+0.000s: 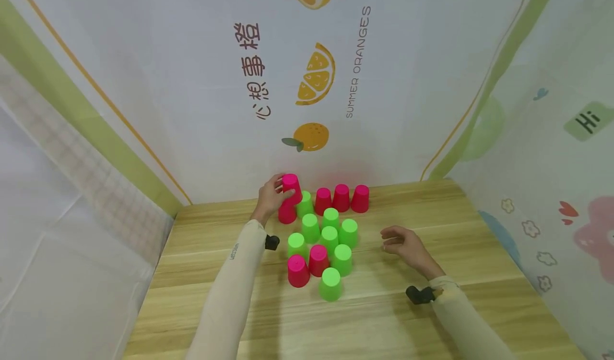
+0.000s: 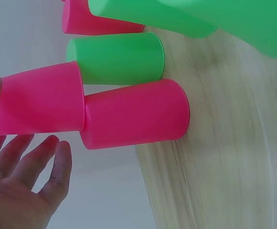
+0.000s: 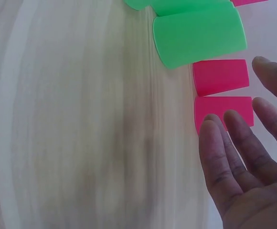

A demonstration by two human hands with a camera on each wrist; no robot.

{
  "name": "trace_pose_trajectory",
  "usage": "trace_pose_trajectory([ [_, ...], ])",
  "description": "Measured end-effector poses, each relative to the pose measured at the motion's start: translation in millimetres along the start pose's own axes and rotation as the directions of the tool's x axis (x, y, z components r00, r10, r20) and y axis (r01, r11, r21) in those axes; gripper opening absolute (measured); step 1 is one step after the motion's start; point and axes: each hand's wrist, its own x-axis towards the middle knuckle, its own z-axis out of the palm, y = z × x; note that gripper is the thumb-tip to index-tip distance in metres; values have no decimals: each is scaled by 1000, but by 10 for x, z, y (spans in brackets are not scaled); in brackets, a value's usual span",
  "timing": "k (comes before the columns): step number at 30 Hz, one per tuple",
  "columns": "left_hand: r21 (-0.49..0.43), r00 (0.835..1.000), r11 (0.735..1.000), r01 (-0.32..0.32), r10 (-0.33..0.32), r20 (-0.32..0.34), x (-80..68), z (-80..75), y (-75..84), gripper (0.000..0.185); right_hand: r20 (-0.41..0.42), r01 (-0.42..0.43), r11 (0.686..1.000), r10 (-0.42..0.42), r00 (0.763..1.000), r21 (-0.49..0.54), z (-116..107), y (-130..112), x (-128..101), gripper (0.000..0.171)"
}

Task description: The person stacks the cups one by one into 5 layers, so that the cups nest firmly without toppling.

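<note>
Our left hand (image 1: 269,197) pinches the top pink cup (image 1: 291,188), tilted, right above another pink cup (image 1: 287,213) on the table (image 1: 431,322). Our right hand (image 1: 405,244) hangs loose and spread, holding nothing, beside the green cups (image 1: 331,237).

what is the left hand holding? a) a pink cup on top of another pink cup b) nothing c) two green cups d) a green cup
a: the left hand grips a pink cup set tilted atop another upside-down pink cup on the table.
</note>
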Motion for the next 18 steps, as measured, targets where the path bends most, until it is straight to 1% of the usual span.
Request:
trace_pose_trajectory([
  [5, -26, 1000, 1000, -10, 10, -8, -55, -86, -26, 65, 5, 22, 1000, -22, 1000, 12, -1, -85, 29, 42],
  [10, -20, 998, 999, -49, 48, -51, -159, -178, -65, 61, -2, 35, 999, -35, 999, 20, 0, -123, 72, 42],
  [15, -12, 993, 997, -71, 70, -93, -349, -232, -165, 56, 2, 43, 999, -43, 999, -10, 23, -130, 130, 43],
  [18, -23, 991, 995, -94, 92, -100, -483, -239, -250, 54, 2, 46, 999, -46, 999, -27, 48, -151, 171, 43],
])
